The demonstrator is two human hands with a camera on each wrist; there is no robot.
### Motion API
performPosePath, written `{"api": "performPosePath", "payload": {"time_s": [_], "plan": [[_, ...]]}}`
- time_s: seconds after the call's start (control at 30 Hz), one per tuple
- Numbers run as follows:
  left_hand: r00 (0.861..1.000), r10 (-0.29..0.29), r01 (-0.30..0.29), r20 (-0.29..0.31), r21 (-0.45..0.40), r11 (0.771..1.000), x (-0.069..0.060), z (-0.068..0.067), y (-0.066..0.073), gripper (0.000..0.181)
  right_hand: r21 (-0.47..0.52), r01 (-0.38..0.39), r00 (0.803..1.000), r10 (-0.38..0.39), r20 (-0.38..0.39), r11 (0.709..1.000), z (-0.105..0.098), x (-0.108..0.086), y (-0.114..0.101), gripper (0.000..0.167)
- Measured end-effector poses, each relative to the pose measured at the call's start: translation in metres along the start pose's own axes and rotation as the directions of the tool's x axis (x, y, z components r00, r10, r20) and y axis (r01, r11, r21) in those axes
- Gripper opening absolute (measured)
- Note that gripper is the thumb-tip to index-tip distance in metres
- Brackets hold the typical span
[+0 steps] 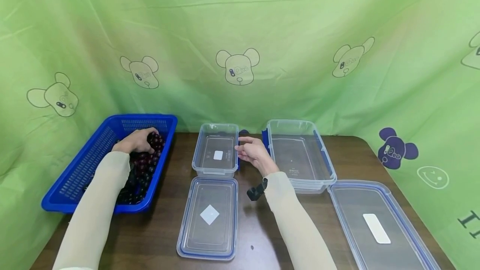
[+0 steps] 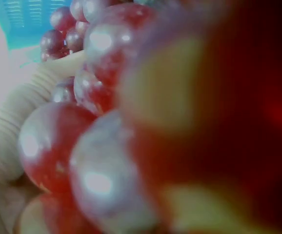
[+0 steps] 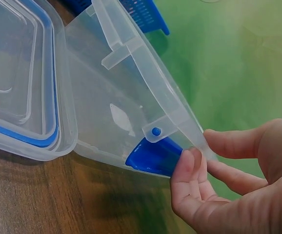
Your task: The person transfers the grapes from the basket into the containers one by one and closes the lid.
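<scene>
Dark red grapes (image 1: 144,166) lie in a blue basket (image 1: 170,136) at the left. Over them is my left hand (image 1: 136,141), fingers curled down among the fruit; in the left wrist view the grapes (image 2: 55,141) lie right against the fingers, some blurred up close. A small clear container (image 1: 206,153) stands in the middle, lidless. At its right side my right hand (image 1: 255,151) holds the rim; in the right wrist view the hand (image 3: 233,185) has its thumb and fingers at the container's (image 3: 102,97) edge, by a blue clip (image 3: 155,156).
A clear lid with blue seal (image 1: 206,236) lies in front of the small container. A larger clear container (image 1: 296,157) stands to the right, its big lid (image 1: 356,220) in front at the right. Green cloth (image 1: 292,45) hangs behind the brown table (image 1: 258,236).
</scene>
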State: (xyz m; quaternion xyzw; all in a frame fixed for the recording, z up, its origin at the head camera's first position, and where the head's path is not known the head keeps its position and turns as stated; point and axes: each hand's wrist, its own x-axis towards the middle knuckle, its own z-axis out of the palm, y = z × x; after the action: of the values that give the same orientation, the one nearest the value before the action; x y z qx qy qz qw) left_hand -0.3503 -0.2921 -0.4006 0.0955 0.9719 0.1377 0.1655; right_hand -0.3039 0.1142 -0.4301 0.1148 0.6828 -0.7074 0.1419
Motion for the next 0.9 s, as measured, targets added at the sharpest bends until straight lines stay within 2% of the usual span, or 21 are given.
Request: {"api": "performPosePath", "payload": {"time_s": [0.27, 0.43, 0.53, 0.73, 0.9], "plan": [[0.999, 0.005, -0.001, -0.042, 0.073, 0.997, -0.002, -0.005, 0.004, 0.070, -0.001, 0.006, 1.000, -0.006, -0.001, 1.000, -0.001, -0.002, -0.002, 0.058], [0.995, 0.027, -0.018, -0.099, 0.093, 0.995, -0.002, -0.008, 0.002, 0.062, -0.003, 0.008, 1.000, -0.008, 0.008, 1.000, -0.002, -0.003, -0.002, 0.058], [0.991, 0.042, -0.032, -0.127, 0.078, 0.996, -0.002, -0.012, 0.003, 0.057, -0.004, 0.006, 1.000, -0.006, 0.001, 1.000, -0.002, -0.002, -0.002, 0.057], [0.988, 0.064, -0.055, -0.143, 0.062, 0.997, -0.008, -0.024, 0.006, 0.052, -0.005, -0.003, 1.000, 0.003, 0.004, 1.000, -0.003, 0.001, -0.002, 0.057], [0.986, 0.047, -0.052, -0.163, -0.030, 0.998, -0.015, -0.031, 0.005, 0.051, 0.002, -0.001, 1.000, 0.001, 0.014, 1.000, -0.001, 0.002, -0.001, 0.057]]}}
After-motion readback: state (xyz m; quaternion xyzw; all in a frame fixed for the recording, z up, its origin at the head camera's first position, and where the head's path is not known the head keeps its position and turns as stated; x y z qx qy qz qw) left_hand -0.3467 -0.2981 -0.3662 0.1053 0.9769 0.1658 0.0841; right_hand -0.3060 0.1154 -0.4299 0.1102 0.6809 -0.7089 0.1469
